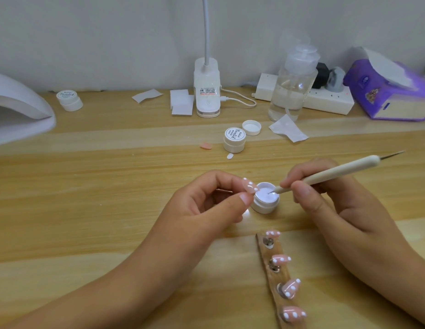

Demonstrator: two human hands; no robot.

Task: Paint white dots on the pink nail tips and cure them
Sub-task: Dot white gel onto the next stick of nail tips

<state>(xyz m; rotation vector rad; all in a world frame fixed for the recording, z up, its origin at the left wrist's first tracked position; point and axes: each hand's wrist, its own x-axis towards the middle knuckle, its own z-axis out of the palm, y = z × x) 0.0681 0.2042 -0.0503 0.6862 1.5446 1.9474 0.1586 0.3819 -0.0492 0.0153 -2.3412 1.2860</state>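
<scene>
We look at a home nail-art station: a wooden counter [88, 186] against a plain wall [111, 32], with a curing lamp [19, 108], a gel pot [234, 140], a desk lamp [206, 91] and a tissue pack [392, 91]

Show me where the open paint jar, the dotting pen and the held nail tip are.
open paint jar [263, 207]: head view, front wall.
dotting pen [337, 171]: head view, middle of handle.
held nail tip [250, 186]: head view, its dotted face.

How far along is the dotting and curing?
Done: four tips on the strip carry white dots. In hand: the left hand pinches a dotted tip while the right hand dips the dotting tool in the open pot. Left: finishing it, maybe the loose pink tip, then curing; the lamp sits aside.
</scene>
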